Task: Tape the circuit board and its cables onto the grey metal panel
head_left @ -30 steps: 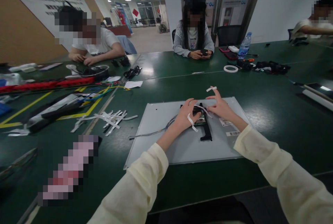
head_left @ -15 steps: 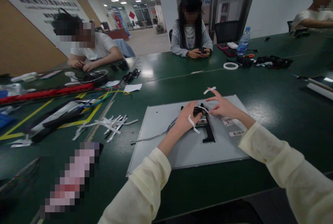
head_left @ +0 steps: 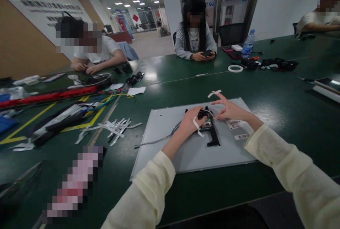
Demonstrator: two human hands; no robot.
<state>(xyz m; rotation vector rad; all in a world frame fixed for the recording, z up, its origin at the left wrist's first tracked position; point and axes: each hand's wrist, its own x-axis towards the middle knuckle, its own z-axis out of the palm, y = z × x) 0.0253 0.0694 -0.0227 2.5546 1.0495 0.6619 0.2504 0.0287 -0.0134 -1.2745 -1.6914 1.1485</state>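
My left hand [head_left: 190,121] curls over a green circuit board [head_left: 206,124] in a black bracket [head_left: 213,137]; what its fingers grip is hidden. A strip of white tape [head_left: 198,127] hangs from the left thumb side. My right hand [head_left: 230,111] pinches a thin pale grey cable [head_left: 210,112] beside the bracket, with thumb and a finger together. Its index finger points outward, carrying another strip of white tape at the tip. Under both hands lies a flat light grey panel [head_left: 159,158]. A grey cable [head_left: 155,141] runs out left from beneath my left hand.
Cut white tape strips [head_left: 118,129] lie in a pile left of the panel, near a pixelated pink object [head_left: 77,183]. Beyond it are a white tape ring [head_left: 235,68], a water bottle [head_left: 248,43] and black gear [head_left: 278,64]. Several people sit around the green table [head_left: 175,83].
My right thumb and finger have shifted very slightly along the pale cable. The left hand stays over the board. The whole view has shifted a little.
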